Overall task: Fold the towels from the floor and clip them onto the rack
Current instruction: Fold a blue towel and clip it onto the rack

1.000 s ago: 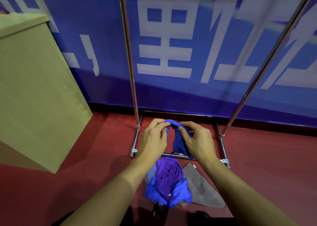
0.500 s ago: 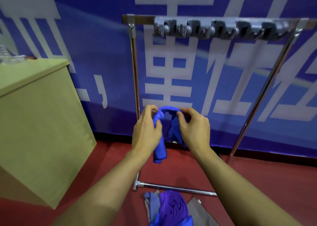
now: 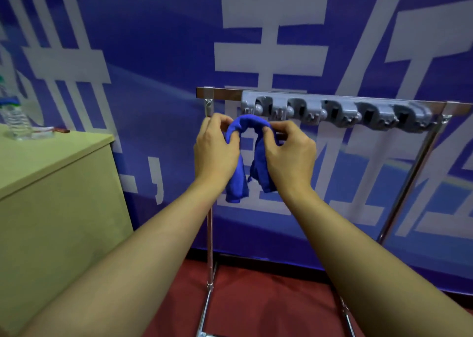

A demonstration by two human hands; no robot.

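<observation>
Held blue towel [image 3: 252, 154] bunched into hump, my left hand [image 3: 216, 148] and right hand [image 3: 289, 152] each pinching one side, ends hanging below; hump raised just under leftmost clip [image 3: 258, 108] of rack [image 3: 358, 99], probably ready to push in

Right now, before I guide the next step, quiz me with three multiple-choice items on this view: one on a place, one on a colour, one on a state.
1. Where is the towel?
A. on the floor
B. held up just below the rack's clip strip
C. on the cabinet

2. What colour is it?
A. grey
B. purple
C. blue

3. How is it held?
A. by both hands
B. by the left hand alone
C. by a clip alone

Key:
1 B, the towel sits under the left end of the clip strip.
2 C, its cloth is plainly blue.
3 A, the left hand and right hand each pinch it near the top, the ends hanging.
</observation>
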